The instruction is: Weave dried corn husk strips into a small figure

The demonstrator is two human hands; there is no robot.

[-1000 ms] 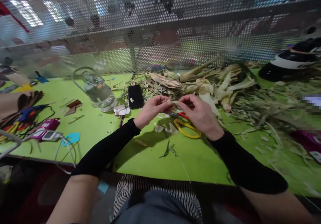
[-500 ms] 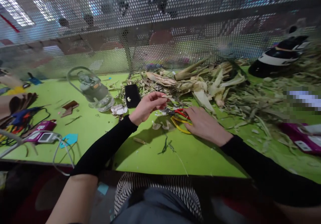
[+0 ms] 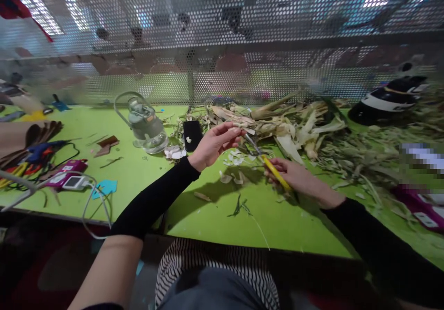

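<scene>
My left hand (image 3: 219, 144) is raised over the table, thumb and fingers pinching a small pale strip of husk (image 3: 248, 130). My right hand (image 3: 297, 177) is wrapped round a pair of pliers (image 3: 276, 172) with yellow and red handles; mainly the yellow side shows. Their metal jaws point up and left and reach the strip at my left fingertips. Whether the jaws grip it I cannot tell. Below my hands lie pale curled scraps (image 3: 231, 178) and a few green shreds (image 3: 239, 207).
Dried corn husks (image 3: 277, 127) are heaped behind my hands and to the right. A black phone (image 3: 192, 132) and a clear jug (image 3: 147, 127) stand left of them. Further left are a purple power strip (image 3: 71, 173), cables and a blue glue gun (image 3: 45, 151). A perforated metal screen (image 3: 156, 65) closes the back.
The pliers have turned in my right hand, their jaws now angled up toward the strip. Both hands are slightly higher over the table. The whole view has shifted a little.
</scene>
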